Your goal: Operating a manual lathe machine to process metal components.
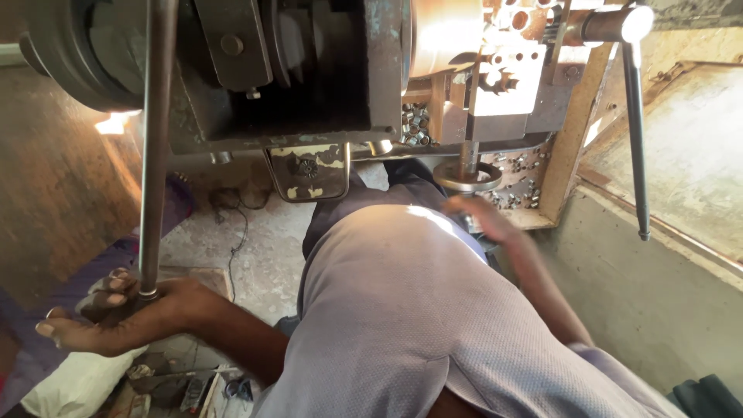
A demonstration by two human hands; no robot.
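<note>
The left hand point(116, 313) grips the lower end of a long steel lever point(157, 139), fingers point(116, 282) curled tight round the bar where it ends in a small collar; the lever rises from there straight up past the front of the lathe headstock point(271, 77), a dark, oily block of worn grey-green metal. The right hand point(480, 217) reaches forward below the headstock's right end, just under a round handwheel point(467, 176) on a vertical spindle; whether its fingers are closed on anything I cannot tell, since the knuckles hide them. Right of the headstock sits a pale tool block point(503, 77), and beneath it a wooden tray point(569, 147) scattered with small metal nuts point(418, 124). A second slim lever point(636, 131) hangs down further right of the headstock, touched by neither hand. Below the left hand lies a white cloth bundle point(73, 379) on the floor point(263, 248).
</note>
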